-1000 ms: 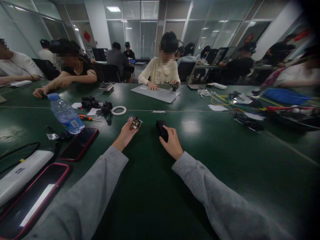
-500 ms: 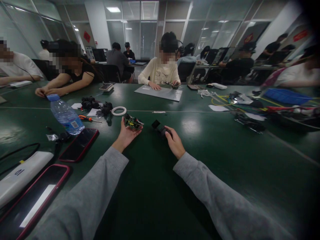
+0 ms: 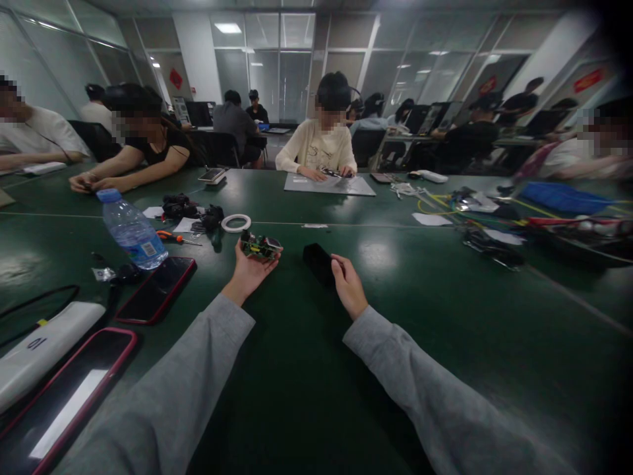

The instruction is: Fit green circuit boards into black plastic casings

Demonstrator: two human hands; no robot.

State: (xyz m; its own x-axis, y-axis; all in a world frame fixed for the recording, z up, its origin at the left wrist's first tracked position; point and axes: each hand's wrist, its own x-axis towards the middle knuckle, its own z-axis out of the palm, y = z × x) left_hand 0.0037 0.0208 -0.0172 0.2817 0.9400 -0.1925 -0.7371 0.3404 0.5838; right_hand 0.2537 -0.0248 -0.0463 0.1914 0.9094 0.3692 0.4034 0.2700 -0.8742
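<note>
My left hand (image 3: 246,276) is held palm up just above the green table (image 3: 395,316), with a small green circuit board (image 3: 260,247) lying across its fingers. To its right my right hand (image 3: 349,287) grips a black box-shaped casing (image 3: 319,262) that rests on the table. The two hands are about a hand's width apart. Both of my arms wear grey sleeves.
At the left stand a water bottle (image 3: 132,231), two dark phones (image 3: 155,290), a white power bank (image 3: 42,349), an orange screwdriver (image 3: 171,235), black parts (image 3: 198,214) and a white tape ring (image 3: 236,223). Cables and a blue tray (image 3: 564,196) lie at the right. Other people sit across the table.
My left hand has turned palm up and raised the circuit board a little. The black casing in my right hand has been tilted and laid flatter on the table.
</note>
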